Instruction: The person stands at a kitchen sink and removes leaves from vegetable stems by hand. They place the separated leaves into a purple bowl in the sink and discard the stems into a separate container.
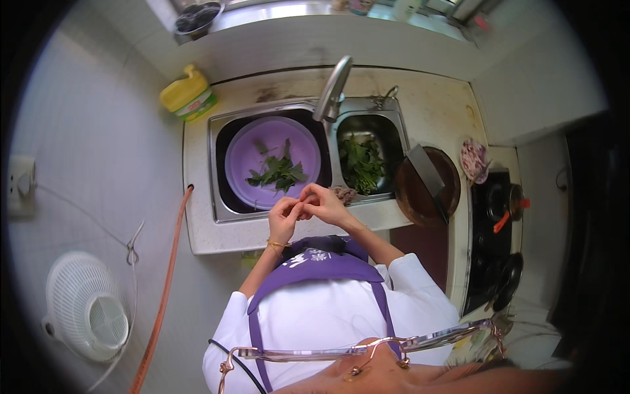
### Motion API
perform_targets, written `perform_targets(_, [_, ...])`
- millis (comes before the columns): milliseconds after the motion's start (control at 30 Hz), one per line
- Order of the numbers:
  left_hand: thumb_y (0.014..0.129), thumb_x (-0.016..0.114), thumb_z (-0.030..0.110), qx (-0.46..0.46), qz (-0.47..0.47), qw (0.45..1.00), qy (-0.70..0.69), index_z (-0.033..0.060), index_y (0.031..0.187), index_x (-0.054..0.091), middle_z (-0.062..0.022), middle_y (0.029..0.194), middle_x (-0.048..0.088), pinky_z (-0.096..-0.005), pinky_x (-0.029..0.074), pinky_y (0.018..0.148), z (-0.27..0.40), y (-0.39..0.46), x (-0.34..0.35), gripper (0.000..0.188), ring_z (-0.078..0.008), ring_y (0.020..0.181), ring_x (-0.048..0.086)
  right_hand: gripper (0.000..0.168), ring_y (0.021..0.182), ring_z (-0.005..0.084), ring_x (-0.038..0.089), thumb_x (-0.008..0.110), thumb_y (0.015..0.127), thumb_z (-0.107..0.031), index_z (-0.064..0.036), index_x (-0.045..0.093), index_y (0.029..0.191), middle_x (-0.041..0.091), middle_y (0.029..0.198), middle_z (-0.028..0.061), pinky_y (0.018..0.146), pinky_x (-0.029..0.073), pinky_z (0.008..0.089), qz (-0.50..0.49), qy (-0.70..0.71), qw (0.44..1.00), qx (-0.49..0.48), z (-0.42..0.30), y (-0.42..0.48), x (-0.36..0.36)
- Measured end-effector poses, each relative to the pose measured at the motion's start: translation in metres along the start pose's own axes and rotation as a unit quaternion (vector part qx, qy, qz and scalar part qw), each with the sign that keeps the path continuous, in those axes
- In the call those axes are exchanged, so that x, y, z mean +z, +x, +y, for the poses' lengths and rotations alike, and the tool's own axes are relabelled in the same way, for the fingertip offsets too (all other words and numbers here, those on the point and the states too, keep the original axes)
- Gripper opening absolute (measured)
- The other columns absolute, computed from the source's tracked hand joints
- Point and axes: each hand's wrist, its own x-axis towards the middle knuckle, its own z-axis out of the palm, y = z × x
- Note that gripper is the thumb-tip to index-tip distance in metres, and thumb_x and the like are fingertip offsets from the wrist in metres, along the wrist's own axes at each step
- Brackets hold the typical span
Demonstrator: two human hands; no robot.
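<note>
My left hand [284,216] and my right hand [322,204] meet at the fingertips over the front edge of the sink. Thumbs and forefingers are pinched together; whether something small is between them I cannot tell. Just beyond them, a purple plastic basin [241,147] sits in the larger bowl of the steel double sink [215,162]. Leafy greens [280,170] lie inside the basin. More greens [362,160], with stems towards me, fill part of the smaller bowl. A crumpled brown cloth or scrubber [343,194] rests near my right hand on the divider's front end.
A faucet [333,91] arches over the divider. To the right, a cleaver [426,170] lies across a round wooden chopping board [411,197], near a gas stove [485,246]. A yellow detergent jug [188,94] stands back left. An orange hose [167,290] and white colander [88,305] are left.
</note>
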Motion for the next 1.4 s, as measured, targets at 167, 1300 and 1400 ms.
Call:
perform_targets(167, [0.084,0.060,0.003,0.050,-0.006,0.997,0.050,-0.0028,0.081,0.062,-0.0043,0.081,0.057,-0.0201,0.044,0.061,-0.014,0.014,0.012,0.007,-0.0087,0.069,0.054,0.016,0.067,0.0132,0.064,0.053,0.084,0.000,0.002,0.049,0.099,0.064,0.075,0.0102,0.058,0.052,0.0235,0.058,0.077,0.995,-0.021,0.011,-0.012,-0.013])
perform_targets(1300, [0.088,0.056,0.013,-0.164,-0.176,0.962,-0.132,0.0012,0.087,0.057,-0.0018,0.071,0.054,-0.0175,0.036,0.049,0.003,0.064,0.054,0.012,-0.0065,0.054,0.047,0.017,0.060,0.0090,0.056,0.056,0.081,-0.006,0.001,0.060,0.096,0.063,0.083,0.0091,0.046,0.040,0.0176,0.160,0.207,0.963,0.071,-0.029,-0.018,-0.165])
perform_targets(1400, [0.088,0.057,0.013,-0.155,-0.181,0.963,-0.124,0.0020,0.082,0.055,-0.0015,0.069,0.053,-0.0171,0.033,0.047,0.030,0.069,0.059,0.013,-0.0053,0.051,0.041,0.016,0.062,0.0092,0.058,0.058,0.082,-0.007,0.002,0.060,0.095,0.063,0.083,0.0081,0.046,0.042,0.0170,0.129,0.187,0.972,0.054,-0.043,-0.027,-0.126])
